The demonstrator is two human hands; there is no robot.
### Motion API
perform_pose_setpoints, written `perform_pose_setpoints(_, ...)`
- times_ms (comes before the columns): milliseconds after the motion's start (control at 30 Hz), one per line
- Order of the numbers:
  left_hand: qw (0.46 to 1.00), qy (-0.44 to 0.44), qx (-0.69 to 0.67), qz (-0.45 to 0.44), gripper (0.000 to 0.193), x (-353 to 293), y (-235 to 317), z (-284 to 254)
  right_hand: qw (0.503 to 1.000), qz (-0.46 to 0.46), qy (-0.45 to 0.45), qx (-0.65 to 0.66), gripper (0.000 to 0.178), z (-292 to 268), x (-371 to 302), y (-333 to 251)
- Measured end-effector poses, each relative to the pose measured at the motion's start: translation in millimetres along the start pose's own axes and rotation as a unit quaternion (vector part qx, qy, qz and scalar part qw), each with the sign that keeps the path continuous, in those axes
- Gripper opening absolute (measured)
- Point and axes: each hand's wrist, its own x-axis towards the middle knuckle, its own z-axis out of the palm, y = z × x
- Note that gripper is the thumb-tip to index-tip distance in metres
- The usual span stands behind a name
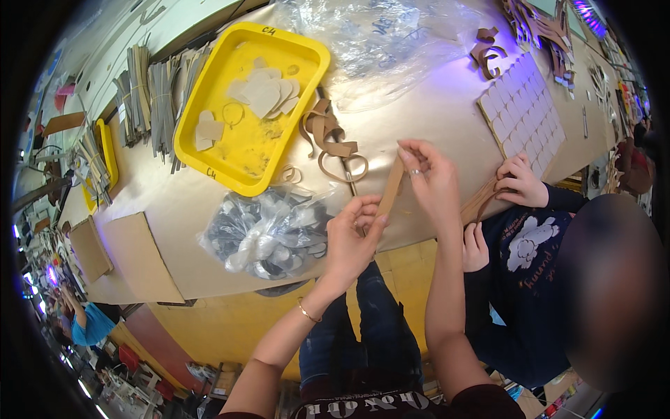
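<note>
A flat brown strip (391,190), like leather or fabric, is stretched slantwise between my two hands, just above the table's near edge. The fingers and thumb of my left hand (351,236) pinch its lower end. At the upper end, my right hand (433,183) grips the strip between thumb and fingertips, and a ring shows on one finger. Beyond my hands, a loose heap of curled brown strips (322,129) lies beside a yellow tray (241,183) that holds pale cut pieces (269,94) and rubber bands. A clear bag of grey pieces (269,234) rests left of my left hand.
At my right, a co-worker's hands (522,183) hold brown strips (478,202) close to my right forearm. A board of pale pieces (523,115) lies beyond them. Clear plastic sheeting (377,49) covers the far side; bundled grey strips (160,98) and cardboard (143,255) lie leftward.
</note>
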Motion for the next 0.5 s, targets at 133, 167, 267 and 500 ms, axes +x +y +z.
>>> perform_pose_setpoints(133, 0.998, 0.025, 0.052, 0.016, 0.028, -3, 12, -3, 0.993, -0.07, 0.0, -0.098, 0.017, 12, 41, 7)
perform_pose_setpoints(167, 0.996, 0.034, 0.067, 0.044, 0.027, -3, 17, -3, 0.988, -0.088, 0.007, -0.125, 0.017, 14, 50, 9)
perform_pose_setpoints(267, 0.998, -0.001, 0.044, 0.043, 0.028, -10, 31, -10, 0.993, -0.073, 0.009, -0.088, 0.018, 22, 70, 14)
perform_pose_setpoints(500, 0.989, 0.001, 0.127, 0.081, 0.026, -24, 49, -29, 0.996, -0.051, 0.034, -0.069, 0.021, 17, 68, 15)
